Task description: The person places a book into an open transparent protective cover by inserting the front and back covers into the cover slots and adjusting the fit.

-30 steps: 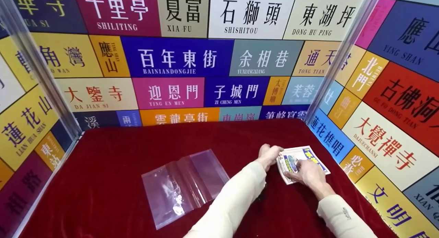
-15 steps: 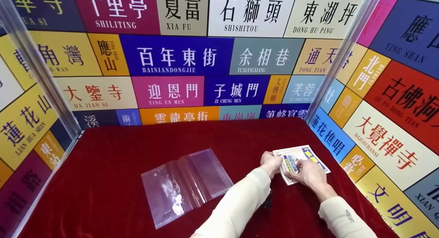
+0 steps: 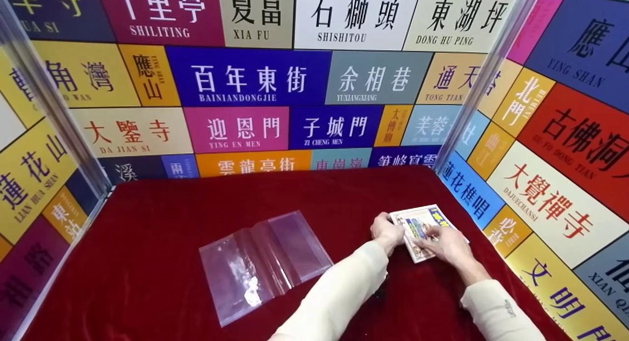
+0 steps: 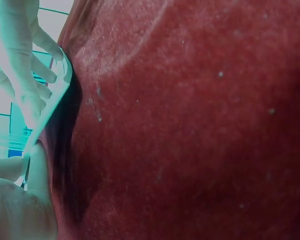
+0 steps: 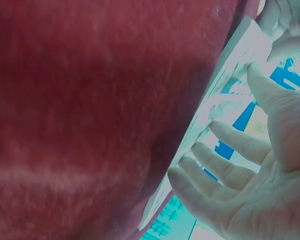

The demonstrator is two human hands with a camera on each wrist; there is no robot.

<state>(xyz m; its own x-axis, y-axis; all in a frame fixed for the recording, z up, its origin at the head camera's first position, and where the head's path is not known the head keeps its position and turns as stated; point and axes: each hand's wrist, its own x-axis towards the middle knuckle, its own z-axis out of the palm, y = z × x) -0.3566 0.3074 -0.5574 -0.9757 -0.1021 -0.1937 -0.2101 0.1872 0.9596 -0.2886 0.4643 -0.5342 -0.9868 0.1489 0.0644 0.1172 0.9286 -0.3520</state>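
Note:
A small booklet with a colourful printed cover is at the right of the red-covered table in the head view. My left hand pinches its left edge; in the left wrist view the thumb and a finger close on that edge. Over the cover's right part lies my right hand, hiding some of the print. The right wrist view shows this hand's fingers spread and slightly bent, their tips against the booklet's pages.
A clear plastic sleeve lies flat on the red cloth, left of my arms. Walls with coloured Chinese signs enclose the table at the back and both sides, with metal posts at the corners.
My left hand has shifted from the booklet's upper left corner down its left edge. The booklet's fanned lower left edges now look more even, and the right thumb has straightened.

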